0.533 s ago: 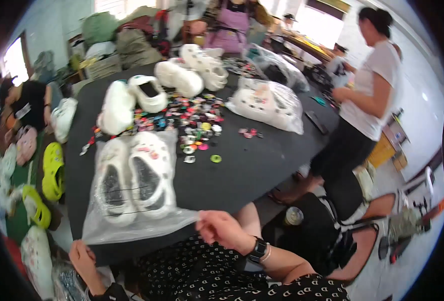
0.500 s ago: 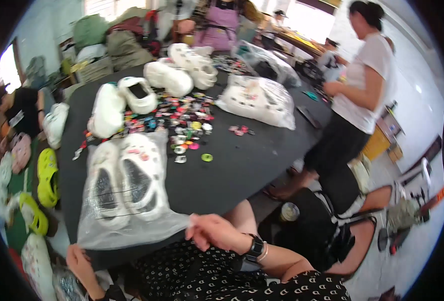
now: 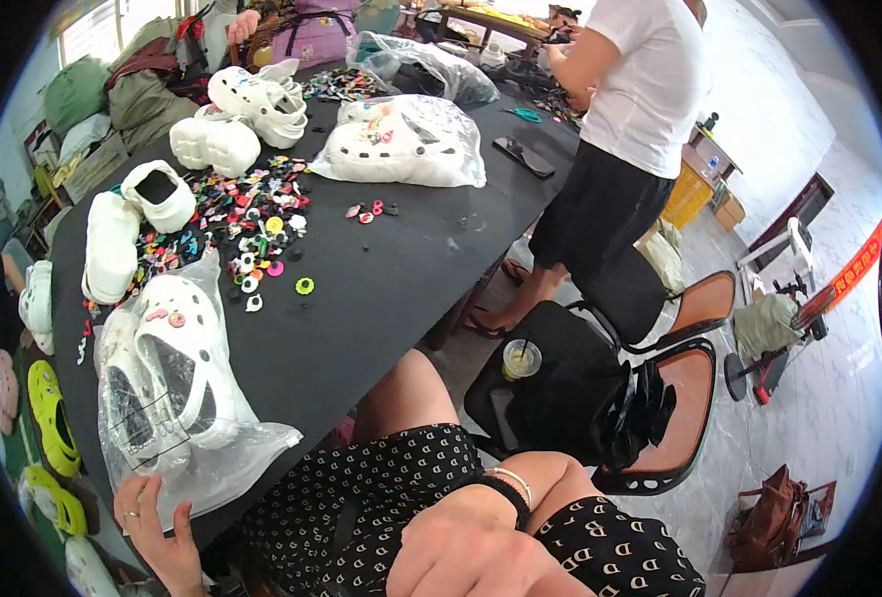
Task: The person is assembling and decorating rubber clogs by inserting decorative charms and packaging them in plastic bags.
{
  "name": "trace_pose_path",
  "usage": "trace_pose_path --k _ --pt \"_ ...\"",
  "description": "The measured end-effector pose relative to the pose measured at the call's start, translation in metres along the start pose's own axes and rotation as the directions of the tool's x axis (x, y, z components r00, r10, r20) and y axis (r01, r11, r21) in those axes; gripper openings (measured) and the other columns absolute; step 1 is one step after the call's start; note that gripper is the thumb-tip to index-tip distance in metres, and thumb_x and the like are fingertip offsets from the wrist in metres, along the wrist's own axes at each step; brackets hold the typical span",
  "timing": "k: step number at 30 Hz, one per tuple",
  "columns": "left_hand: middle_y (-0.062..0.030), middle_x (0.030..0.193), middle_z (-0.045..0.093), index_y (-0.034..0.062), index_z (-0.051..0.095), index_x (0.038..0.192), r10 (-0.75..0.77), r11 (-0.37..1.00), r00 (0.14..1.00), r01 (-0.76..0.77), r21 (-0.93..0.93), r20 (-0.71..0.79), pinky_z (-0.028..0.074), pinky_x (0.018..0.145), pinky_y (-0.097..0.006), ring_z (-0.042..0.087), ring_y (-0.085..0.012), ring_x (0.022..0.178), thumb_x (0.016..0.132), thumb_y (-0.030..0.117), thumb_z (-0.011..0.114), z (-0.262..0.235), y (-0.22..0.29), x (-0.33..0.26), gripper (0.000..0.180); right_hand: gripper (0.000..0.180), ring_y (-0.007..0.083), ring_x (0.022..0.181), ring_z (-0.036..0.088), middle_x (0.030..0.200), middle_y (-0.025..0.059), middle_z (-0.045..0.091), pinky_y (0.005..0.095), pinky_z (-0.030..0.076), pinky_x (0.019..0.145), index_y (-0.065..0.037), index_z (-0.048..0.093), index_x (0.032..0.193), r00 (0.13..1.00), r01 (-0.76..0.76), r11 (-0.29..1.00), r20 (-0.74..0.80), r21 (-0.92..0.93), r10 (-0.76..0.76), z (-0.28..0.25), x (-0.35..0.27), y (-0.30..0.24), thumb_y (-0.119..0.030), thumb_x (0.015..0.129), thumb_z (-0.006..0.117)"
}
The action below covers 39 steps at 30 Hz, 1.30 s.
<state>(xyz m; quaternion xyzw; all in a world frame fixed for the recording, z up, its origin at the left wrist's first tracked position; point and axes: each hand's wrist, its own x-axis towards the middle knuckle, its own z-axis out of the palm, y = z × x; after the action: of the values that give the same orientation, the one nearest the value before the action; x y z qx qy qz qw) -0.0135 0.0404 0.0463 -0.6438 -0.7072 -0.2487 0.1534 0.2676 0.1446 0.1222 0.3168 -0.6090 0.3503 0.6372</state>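
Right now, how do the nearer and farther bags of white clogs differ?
In the nearer bag, the white clogs point up the view; in the farther bag, they lie across it. The left hand is at the nearer bag's edge; no hand is at the farther bag. Both are clear plastic and rest on the black table.

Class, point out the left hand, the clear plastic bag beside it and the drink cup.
Left hand (image 3: 162, 542), head view: its back.
Clear plastic bag (image 3: 230, 468), head view: loose end.
Drink cup (image 3: 521, 359), head view: top.
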Motion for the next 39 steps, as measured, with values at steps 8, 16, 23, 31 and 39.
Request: trace_pose_path --k 8,16,23,31,39 --pt "-0.0165 0.111 0.063 0.0035 0.069 0.113 0.048 0.999 0.994 -0.049 0.0 0.102 0.045 0.092 -0.048 0.058 -0.0374 0.105 0.088 0.016 0.07 -0.01 -0.008 -0.001 0.028 0.029 0.0132 0.045 0.049 0.079 0.0179 0.064 0.0242 0.034 0.039 -0.016 0.054 0.124 0.996 -0.083 0.991 0.029 0.108 0.08 -0.005 0.007 -0.006 -0.006 0.097 0.053" --pt "-0.0144 0.097 0.058 -0.0022 0.063 0.093 -0.07 0.995 0.994 0.076 -0.065 0.085 0.042 0.088 -0.04 0.054 -0.0331 0.097 0.081 -0.002 0.064 0.006 -0.015 -0.01 0.013 0.026 0.0135 0.046 0.051 0.08 0.0179 0.064 0.0241 0.034 0.04 -0.012 0.055 0.118 0.995 -0.096 0.989 0.001 0.117 0.096 -0.005 0.016 -0.006 -0.004 0.093 0.058" --pt "-0.0142 0.089 0.06 0.0004 0.066 0.09 -0.117 0.991 0.988 0.109 -0.079 -0.103 0.046 0.079 -0.042 0.058 -0.034 0.086 0.078 -0.002 0.068 -0.005 -0.012 -0.008 0.012 0.006 0.0205 0.056 0.061 0.082 0.0144 0.065 0.0267 0.041 0.044 -0.004 0.063 0.093 0.935 -0.334 0.927 0.185 0.169 0.303 -0.008 -0.011 0.023 -0.01 0.092 0.059" --pt "-0.0096 0.081 0.063 0.0001 0.069 0.096 0.026 1.0 0.908 -0.025 0.008 -0.418 0.05 0.064 -0.035 0.062 -0.0265 0.071 0.072 -0.005 0.073 -0.015 0.01 0.026 0.025 0.039 0.0354 0.11 0.057 0.116 0.023 0.054 0.0387 0.048 0.094 0.012 0.053 0.118 0.496 -0.478 0.726 0.531 -0.494 0.688 0.037 -0.051 0.08 -0.006 0.084 0.057" --pt "-0.011 0.078 0.063 -0.0026 0.067 0.094 0.124 0.991 0.868 -0.134 0.013 -0.482 0.048 0.059 -0.036 0.061 -0.0282 0.066 0.071 -0.009 0.071 -0.022 0.029 0.033 0.024 0.052 0.0449 0.112 0.056 0.129 0.0294 0.052 0.0514 0.045 0.093 0.006 0.048 0.133 0.667 0.099 0.31 0.295 -0.945 0.684 0.062 -0.075 0.158 -0.023 0.089 0.053"
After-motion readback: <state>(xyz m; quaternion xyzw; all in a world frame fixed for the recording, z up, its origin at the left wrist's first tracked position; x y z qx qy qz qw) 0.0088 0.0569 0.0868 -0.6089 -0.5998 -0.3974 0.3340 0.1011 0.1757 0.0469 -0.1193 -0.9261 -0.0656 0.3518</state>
